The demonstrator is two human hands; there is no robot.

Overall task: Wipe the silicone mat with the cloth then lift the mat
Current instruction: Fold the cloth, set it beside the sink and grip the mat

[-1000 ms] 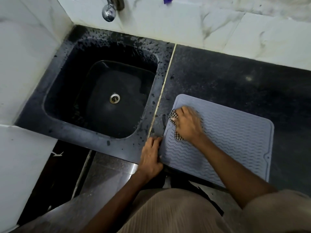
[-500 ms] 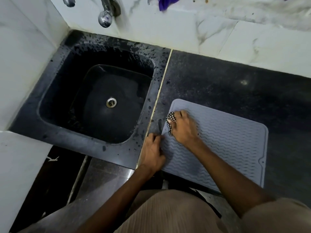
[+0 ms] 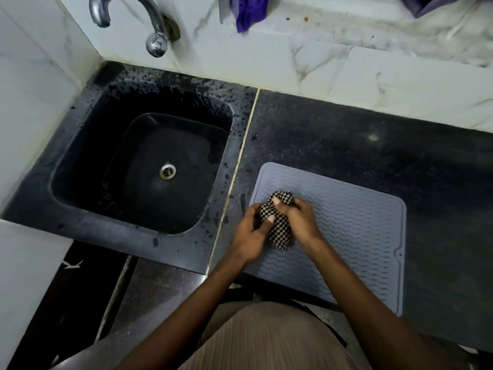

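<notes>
We see the dark countertop [image 3: 346, 145] carrying the grey silicone mat [image 3: 354, 231], which lies flat just right of the black sink [image 3: 149, 169]. Over the mat's sink-side end, both our forearms reach forward and meet. Our right hand [image 3: 301, 222] curls its fingers around the checked cloth [image 3: 278, 228], bunched above the mat, while our left hand [image 3: 250, 236] pinches the cloth's near side, thumb on top.

We see a dark speckled stone counter [image 3: 346, 140]; a grey ribbed silicone mat [image 3: 354, 231] lies flat on it, beside the sunken black sink [image 3: 80, 145].
</notes>
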